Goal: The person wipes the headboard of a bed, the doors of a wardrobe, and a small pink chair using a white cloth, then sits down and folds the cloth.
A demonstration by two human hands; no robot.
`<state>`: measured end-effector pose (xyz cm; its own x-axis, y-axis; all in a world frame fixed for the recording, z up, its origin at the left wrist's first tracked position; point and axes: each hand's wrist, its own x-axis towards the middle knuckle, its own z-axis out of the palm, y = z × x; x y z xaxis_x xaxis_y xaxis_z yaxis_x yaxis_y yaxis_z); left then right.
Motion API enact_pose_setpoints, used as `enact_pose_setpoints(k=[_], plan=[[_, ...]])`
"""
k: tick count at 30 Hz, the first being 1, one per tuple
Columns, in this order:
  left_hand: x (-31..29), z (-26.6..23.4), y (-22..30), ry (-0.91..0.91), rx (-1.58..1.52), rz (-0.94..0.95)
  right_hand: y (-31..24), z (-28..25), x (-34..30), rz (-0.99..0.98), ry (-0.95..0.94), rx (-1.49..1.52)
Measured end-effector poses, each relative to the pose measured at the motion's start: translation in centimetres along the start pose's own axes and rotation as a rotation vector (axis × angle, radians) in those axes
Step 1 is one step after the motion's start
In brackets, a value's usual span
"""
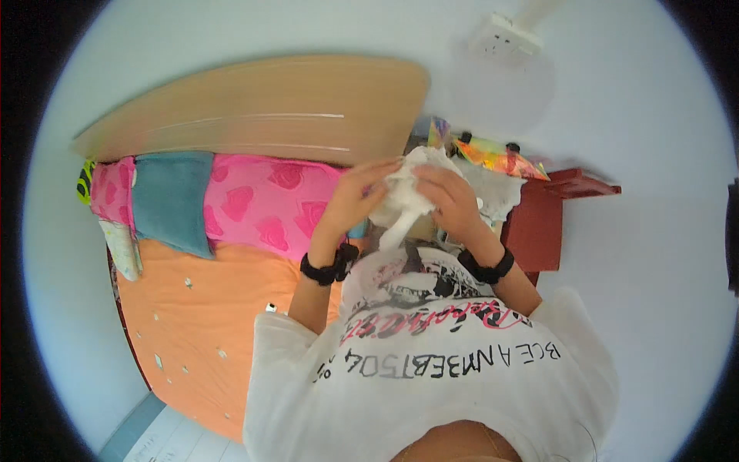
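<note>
Evidently a crumpled white cloth [406,192] is being worked between both hands, held up in front of the chest, above the edge of the bed [200,323] and just beside the red nightstand [539,223]. The left hand [356,194] is closed on the cloth's left side, fingers curled over it; the right hand [450,199] is pinching its right side, a loose tail left hanging below. For the handling to be done well, an edge should probably be found first and the bunched fabric drawn apart evenly, so that nothing is left twisted.
</note>
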<state>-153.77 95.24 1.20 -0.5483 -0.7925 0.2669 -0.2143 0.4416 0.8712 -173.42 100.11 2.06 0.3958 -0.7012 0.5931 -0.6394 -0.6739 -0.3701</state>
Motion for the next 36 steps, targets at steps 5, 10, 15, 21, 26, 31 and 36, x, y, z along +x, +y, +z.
enact_pose_setpoints(k=[5, 10, 15, 21, 26, 31, 36], plan=[[-0.2, -0.9, -1.1, 0.133, -0.101, -0.201, -1.1, 0.1, 1.1, 0.08, 0.078, -0.062], [-0.5, -2.3, -0.6, 0.15, -0.082, -0.171, -0.8, 1.2, 1.3, 0.09, -0.187, -0.091], [-1.1, -1.8, -0.1, -0.055, -0.061, -0.118, -1.8, 1.7, 2.3, 0.303, -0.165, -0.044], [-1.8, -0.5, -1.5, -0.189, 0.081, -0.019, -1.1, 2.5, 2.4, 0.469, -0.325, -0.025], [-2.2, 2.0, -1.9, -0.199, 0.301, -0.051, -1.3, 2.8, 2.8, 0.415, -0.59, -0.262], [-2.6, 2.6, -4.4, -0.311, 0.299, -0.106, -0.7, 3.7, 0.9, 0.448, -0.687, -0.12], [1.7, -0.8, -4.7, -0.376, 0.746, -0.129, 1.0, 4.1, 4.7, 0.588, -0.559, -0.057]])
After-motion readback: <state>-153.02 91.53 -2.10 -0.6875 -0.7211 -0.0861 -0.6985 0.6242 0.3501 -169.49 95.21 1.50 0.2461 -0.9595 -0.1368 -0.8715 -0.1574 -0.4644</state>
